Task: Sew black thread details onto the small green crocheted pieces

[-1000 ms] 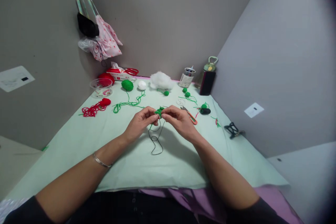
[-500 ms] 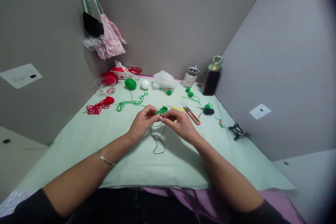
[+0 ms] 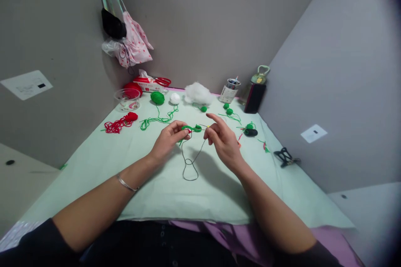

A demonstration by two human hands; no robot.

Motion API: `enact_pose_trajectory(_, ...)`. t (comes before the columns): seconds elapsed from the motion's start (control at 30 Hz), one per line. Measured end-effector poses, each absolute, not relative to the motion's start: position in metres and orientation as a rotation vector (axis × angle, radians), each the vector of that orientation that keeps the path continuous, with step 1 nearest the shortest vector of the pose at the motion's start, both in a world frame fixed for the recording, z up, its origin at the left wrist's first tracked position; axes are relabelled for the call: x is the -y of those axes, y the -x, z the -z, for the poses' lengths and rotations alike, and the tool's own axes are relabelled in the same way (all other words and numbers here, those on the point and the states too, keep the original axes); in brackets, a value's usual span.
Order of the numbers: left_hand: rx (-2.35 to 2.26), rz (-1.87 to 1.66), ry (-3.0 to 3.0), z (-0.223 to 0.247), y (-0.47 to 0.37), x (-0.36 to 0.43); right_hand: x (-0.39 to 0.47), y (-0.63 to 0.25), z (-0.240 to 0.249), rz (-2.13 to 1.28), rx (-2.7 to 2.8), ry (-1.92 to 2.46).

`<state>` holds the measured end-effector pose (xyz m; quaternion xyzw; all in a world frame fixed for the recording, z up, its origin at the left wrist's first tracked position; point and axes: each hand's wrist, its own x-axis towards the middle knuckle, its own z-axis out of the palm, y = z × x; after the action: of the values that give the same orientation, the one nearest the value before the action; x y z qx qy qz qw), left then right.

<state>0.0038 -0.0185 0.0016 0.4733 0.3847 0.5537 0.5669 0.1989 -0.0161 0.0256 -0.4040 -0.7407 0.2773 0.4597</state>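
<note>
My left hand (image 3: 167,139) pinches a small green and red crocheted piece (image 3: 189,128) between thumb and fingers, above the middle of the table. From this piece a thin dark thread (image 3: 190,178) hangs in a loop and runs up to my right hand (image 3: 224,142). There the thumb and bent fingers close on the thread, while the index finger points up and away. Whether a needle is in the right fingers is too small to tell. A round green end of the piece sticks out towards the right hand. Behind that hand, the orange snips (image 3: 239,144) are mostly hidden.
Red yarn (image 3: 117,126), a green yarn ball (image 3: 157,98), a white ball (image 3: 174,99) and white stuffing (image 3: 198,94) lie along the back. Small green balls (image 3: 229,111), a black oval object (image 3: 250,132), a pen tin (image 3: 229,91) and a phone (image 3: 255,98) are to the right.
My right hand has moved off the crocheted piece to the right, its index finger now raised, drawing the thread with it. The left hand keeps hold of the piece.
</note>
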Motion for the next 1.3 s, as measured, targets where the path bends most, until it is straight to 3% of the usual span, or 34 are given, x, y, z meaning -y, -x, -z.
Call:
enact_pose_trajectory(0.33, -0.860, -1.276, -1.062, -0.004, -0.005, 0.021, 0.026, -0.193, -0.020, -0.207, 1.998, 0.967)
enact_pose_trajectory(0.67, -0.856, -1.251, -1.080, -0.002, -0.005, 0.022, 0.024, -0.193, -0.017, 0.011, 2.032, 0.912)
enact_pose_trajectory(1.13, -0.876, -1.255, -1.140, -0.001, -0.004, 0.021, 0.023, -0.193, -0.017, 0.065, 2.076, 0.862)
enact_pose_trajectory(1.3, -0.918, -1.275, -1.248, -0.004, -0.006, 0.023, 0.023, -0.191, -0.015, 0.334, 2.100, 0.872)
